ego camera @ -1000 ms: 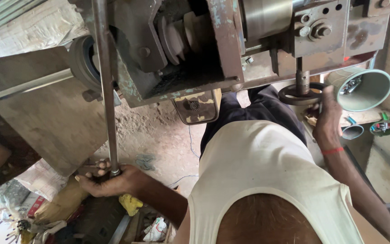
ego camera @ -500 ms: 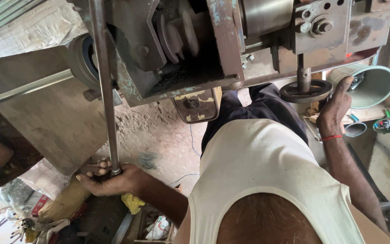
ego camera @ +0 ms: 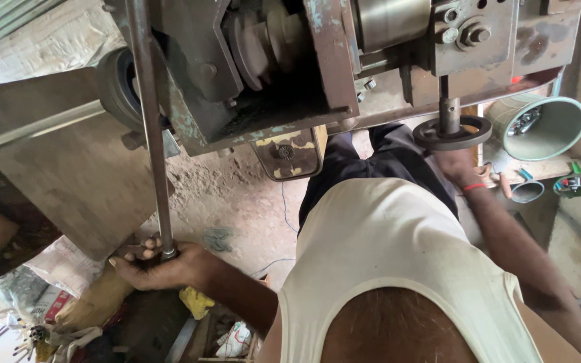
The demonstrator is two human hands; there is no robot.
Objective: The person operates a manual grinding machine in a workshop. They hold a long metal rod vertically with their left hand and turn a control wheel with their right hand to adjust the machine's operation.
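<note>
Mid-adjustment, seemingly: left hand point(ego camera: 159, 265) clamped on long steel lever point(ego camera: 148, 128) at 8 o'clock, right hand point(ego camera: 457, 165) under handwheel point(ego camera: 453, 132) at 2 o'clock, grip unclear; next probably a steady, coordinated turn.

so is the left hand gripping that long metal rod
Yes, the left hand is wrapped around the lower end of the long metal rod.

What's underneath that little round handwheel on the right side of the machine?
Under the handwheel is the person's right hand, reaching up to its rim, with a red band at the wrist. The fingers are hidden behind the wheel, so the grip cannot be seen.
</note>
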